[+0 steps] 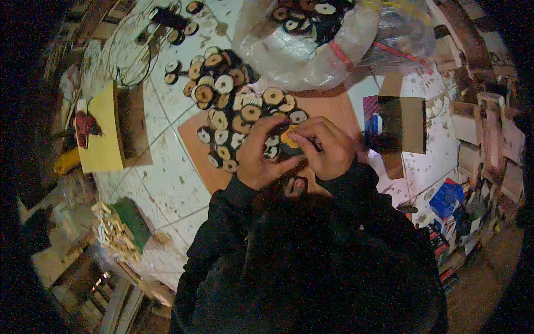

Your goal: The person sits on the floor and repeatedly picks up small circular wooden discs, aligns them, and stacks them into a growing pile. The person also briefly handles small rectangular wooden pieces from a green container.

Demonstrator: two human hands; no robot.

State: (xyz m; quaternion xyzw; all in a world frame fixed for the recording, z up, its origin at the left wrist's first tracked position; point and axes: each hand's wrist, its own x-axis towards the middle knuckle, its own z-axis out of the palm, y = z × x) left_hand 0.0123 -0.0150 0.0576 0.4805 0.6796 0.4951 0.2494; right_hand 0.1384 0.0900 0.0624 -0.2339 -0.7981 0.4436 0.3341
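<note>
- The small round slice (288, 137), yellow-orange on its face, sits between both hands just above the near part of the brown board (339, 114), close to the person's chest.
- The left hand (260, 155) curls narrow around it from the left, thumb underneath; the right hand (324, 146) pinches it from the right with fingertips pressed together. How firm the pinch is I cannot tell, as the fingers hide most of the slice.
- Judged risk: a thing this small, held only at its rim, could twist out and drop among the wood slices (233, 111) spread over the board's far left part, where it would be hard to pick out again.
- A forearm swing to the left could knock that heap, spilling pieces off the board's left edge onto the pale speckled floor (161, 178).
- The plastic bag (311, 50) of more slices slumps at the board's far edge; a nudge might tip it over.
- The open cardboard box (406, 125) stands by the board's right edge, near the right elbow's path.
</note>
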